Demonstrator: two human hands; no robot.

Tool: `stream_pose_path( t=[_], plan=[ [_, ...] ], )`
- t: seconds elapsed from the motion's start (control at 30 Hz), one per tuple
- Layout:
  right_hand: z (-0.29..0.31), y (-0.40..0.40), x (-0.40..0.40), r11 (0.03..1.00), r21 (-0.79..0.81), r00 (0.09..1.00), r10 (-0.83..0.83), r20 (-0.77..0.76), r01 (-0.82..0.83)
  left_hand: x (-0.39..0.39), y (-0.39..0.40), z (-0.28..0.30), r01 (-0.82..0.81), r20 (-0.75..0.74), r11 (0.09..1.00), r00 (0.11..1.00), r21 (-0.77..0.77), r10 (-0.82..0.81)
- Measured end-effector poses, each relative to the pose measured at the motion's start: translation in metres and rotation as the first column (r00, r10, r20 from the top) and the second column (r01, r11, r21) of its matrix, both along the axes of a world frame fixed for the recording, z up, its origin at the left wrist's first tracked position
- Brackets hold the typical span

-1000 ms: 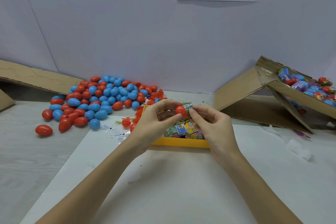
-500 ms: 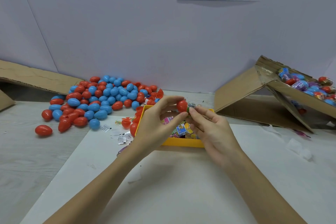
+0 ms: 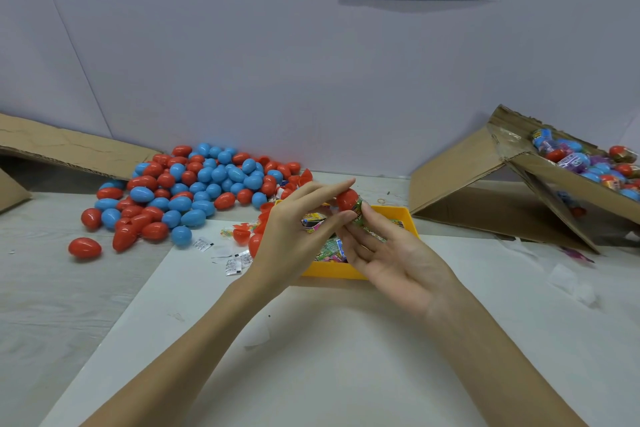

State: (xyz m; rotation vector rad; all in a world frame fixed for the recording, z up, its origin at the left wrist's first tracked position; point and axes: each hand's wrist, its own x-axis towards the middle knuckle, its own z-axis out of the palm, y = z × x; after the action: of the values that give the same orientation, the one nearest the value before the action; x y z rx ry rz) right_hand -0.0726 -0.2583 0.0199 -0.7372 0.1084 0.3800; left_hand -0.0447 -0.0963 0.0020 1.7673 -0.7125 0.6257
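Note:
A red plastic egg (image 3: 347,199) with a green wrapper at its lower end is held above the yellow tray (image 3: 407,215). My left hand (image 3: 298,232) pinches the red end between thumb and fingers. My right hand (image 3: 391,253), palm up, touches the wrapped end with its fingertips. The tray holds several small colourful packets (image 3: 329,248), partly hidden by both hands.
A heap of red and blue eggs (image 3: 194,191) lies at the back left, with one red egg (image 3: 85,248) apart. A tilted cardboard box (image 3: 519,184) at the right holds wrapped eggs (image 3: 588,163). Cardboard flaps (image 3: 62,149) lie far left. White paper sheet (image 3: 311,357) covers the near table.
The egg has risen slightly and turned so the red end points up and left. My right hand has rolled palm up and its fingers have loosened around the wrapped end.

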Motion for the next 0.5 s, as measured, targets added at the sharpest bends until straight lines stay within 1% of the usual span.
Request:
stream_pose_path(
  t=[0.13, 0.27, 0.5],
  plan=[
    [0.0015, 0.0005, -0.0012, 0.999, 0.015, 0.999, 0.038, 0.013, -0.038, 0.0000, 0.0010, 0.0015, 0.015, -0.011, 0.999, 1.000, 0.049, -0.015],
    [0.0009, 0.0038, -0.0020, 0.999, 0.017, 0.999, 0.042, -0.018, -0.042, -0.0012, -0.0005, -0.0010, 0.035, -0.025, 0.993, 0.999, 0.112, -0.032],
    [0.0002, 0.0088, -0.0042, 0.993, 0.080, 0.992, 0.095, -0.088, -0.088, -0.0024, 0.0007, -0.0025, 0.030, -0.042, 0.998, 0.999, 0.062, -0.027]
  ],
)
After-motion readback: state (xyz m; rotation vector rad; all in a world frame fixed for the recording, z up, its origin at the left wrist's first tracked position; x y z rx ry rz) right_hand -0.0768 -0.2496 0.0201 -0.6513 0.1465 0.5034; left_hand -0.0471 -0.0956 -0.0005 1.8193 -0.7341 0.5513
